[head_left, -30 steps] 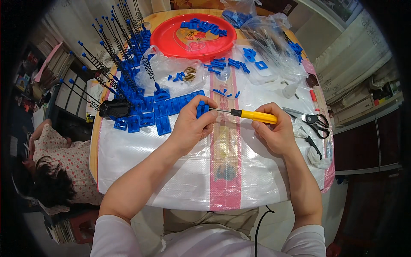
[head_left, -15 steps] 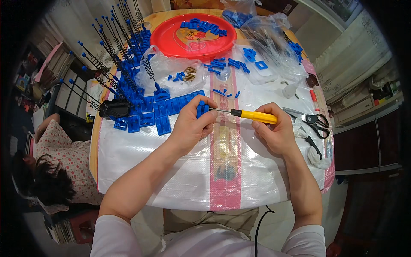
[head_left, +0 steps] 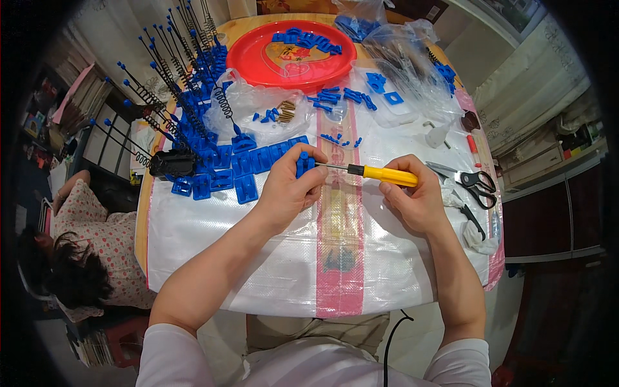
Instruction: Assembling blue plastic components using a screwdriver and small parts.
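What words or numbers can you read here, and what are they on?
None clear enough to read.
Table cover: printing down the middle stripe, too blurred.
Red tray: a printed picture; any words too small.
Brown surface at the back: a small dark mark, unreadable.
Screwdriver in the right hand: no lettering I can see.

We take this for a home, with a room in it doubling as a small workshop. A white sheet [head_left: 271, 280] covers most of the wooden counter [head_left: 242, 27]. Right of the counter we see a patterned curtain [head_left: 519, 106] and a dark red cabinet [head_left: 538, 222]; to its left, a person [head_left: 106, 258] in flowered clothes and a red stool [head_left: 124, 338]. Over the counter, a screwdriver [head_left: 390, 176] and rows of blue parts [head_left: 245, 187] show us the workshop side.
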`<action>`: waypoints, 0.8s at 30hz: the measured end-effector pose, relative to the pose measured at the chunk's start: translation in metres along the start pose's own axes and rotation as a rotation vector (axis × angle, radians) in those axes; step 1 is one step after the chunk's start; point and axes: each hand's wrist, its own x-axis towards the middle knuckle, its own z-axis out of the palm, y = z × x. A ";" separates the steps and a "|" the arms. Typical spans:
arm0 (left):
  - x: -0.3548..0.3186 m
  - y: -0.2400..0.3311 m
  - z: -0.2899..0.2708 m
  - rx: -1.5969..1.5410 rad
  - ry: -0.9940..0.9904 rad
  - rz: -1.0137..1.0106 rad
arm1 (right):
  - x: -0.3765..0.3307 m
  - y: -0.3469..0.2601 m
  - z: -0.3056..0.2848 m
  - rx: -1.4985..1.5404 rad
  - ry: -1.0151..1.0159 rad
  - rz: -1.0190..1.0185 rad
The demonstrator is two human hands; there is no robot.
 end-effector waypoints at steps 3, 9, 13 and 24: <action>0.000 0.001 0.001 -0.003 0.002 -0.005 | 0.000 0.002 0.000 0.001 -0.001 -0.005; 0.000 0.001 0.001 0.005 0.004 -0.004 | 0.000 0.002 0.000 0.008 0.003 -0.012; -0.001 0.001 0.001 0.008 0.004 -0.005 | 0.000 0.001 0.000 0.012 -0.006 0.002; 0.000 0.002 0.002 0.006 0.012 -0.001 | 0.000 0.001 0.000 0.010 -0.002 -0.008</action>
